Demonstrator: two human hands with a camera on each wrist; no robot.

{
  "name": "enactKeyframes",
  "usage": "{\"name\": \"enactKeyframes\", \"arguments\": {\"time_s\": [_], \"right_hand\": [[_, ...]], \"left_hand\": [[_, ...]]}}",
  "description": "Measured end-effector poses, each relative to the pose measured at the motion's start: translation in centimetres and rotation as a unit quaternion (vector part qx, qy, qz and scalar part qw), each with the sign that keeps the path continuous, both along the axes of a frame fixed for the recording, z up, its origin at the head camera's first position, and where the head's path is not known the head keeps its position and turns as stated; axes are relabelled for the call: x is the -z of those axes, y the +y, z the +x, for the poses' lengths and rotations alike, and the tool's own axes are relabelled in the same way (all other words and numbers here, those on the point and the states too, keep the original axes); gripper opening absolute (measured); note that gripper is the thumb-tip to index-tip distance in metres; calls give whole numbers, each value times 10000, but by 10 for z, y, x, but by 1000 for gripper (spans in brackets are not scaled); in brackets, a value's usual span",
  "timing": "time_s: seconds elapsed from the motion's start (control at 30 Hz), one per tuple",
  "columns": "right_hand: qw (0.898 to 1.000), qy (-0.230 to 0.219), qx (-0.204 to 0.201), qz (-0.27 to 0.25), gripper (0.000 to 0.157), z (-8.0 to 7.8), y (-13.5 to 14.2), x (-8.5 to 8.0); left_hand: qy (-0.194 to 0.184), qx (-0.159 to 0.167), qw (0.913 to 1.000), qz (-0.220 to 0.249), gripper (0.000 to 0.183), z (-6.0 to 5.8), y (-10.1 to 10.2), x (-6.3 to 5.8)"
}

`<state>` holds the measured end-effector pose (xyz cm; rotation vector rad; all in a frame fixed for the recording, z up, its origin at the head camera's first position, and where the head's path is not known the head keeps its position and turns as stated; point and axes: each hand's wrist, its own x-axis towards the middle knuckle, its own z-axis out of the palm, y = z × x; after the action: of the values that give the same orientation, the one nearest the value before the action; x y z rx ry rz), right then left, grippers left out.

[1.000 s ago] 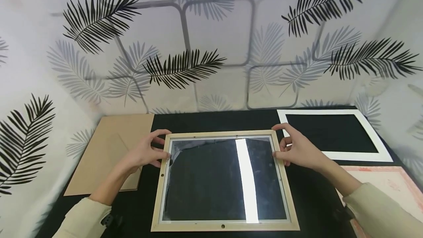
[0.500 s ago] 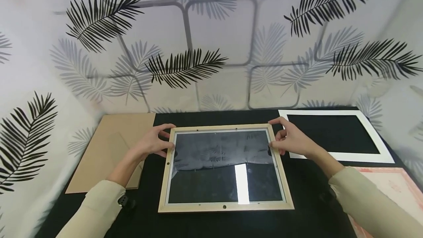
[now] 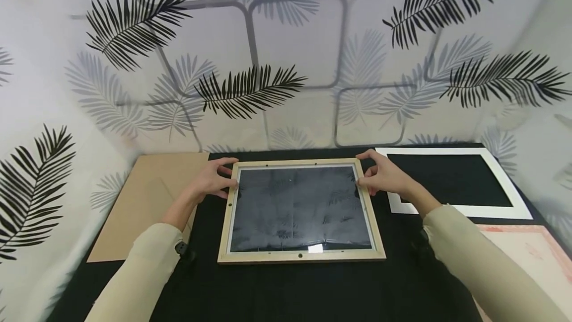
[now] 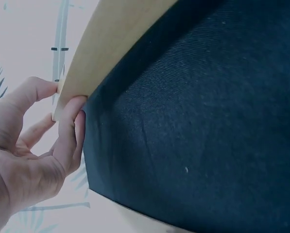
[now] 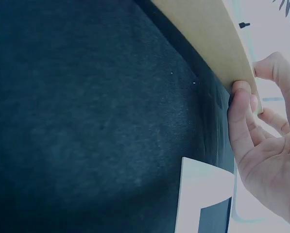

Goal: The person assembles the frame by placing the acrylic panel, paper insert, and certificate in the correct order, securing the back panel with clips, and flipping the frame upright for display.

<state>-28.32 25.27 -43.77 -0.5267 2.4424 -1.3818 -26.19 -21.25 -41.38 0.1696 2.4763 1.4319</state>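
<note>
A light wooden picture frame (image 3: 301, 257) with a clear, reflective pane (image 3: 299, 207) in it is held over the middle of the black table. My left hand (image 3: 212, 179) pinches its far left corner, thumb on the inner edge and fingers round the outside. At the far right corner, my right hand (image 3: 384, 175) grips in the same way. The left wrist view shows the wooden side (image 4: 110, 39) between thumb and fingers of the left hand (image 4: 38, 141). In the right wrist view, the right hand (image 5: 266, 126) pinches the other side (image 5: 208, 34).
Brown board (image 3: 147, 202) lies at the left of the black tabletop (image 3: 290, 292). At the back right is a white mat with a rectangular opening (image 3: 464, 211); in front of it lies a pink-edged pale sheet (image 3: 527, 247). A leaf-patterned curtain (image 3: 295, 39) hangs behind.
Both hands have moved the picture frame away from me, toward the back of the table. The pane's bright reflection has shrunk toward the near edge.
</note>
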Motion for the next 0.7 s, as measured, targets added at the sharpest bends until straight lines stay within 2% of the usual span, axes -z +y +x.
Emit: {"name": "enactKeyframes", "arguments": {"time_s": [0.3, 0.53, 0.7], "right_hand": [[9999, -140, 45, 49, 67, -12, -6, -1], [9994, -266, -53, 230, 74, -12, -10, 1], [9992, -244, 24, 311, 77, -11, -11, 2]], "left_hand": [[233, -277, 9993, -131, 69, -6, 6, 4], [233, -387, 9990, -52, 66, -2, 8, 10], [308, -446, 9985, -60, 63, -1, 8, 11]]}}
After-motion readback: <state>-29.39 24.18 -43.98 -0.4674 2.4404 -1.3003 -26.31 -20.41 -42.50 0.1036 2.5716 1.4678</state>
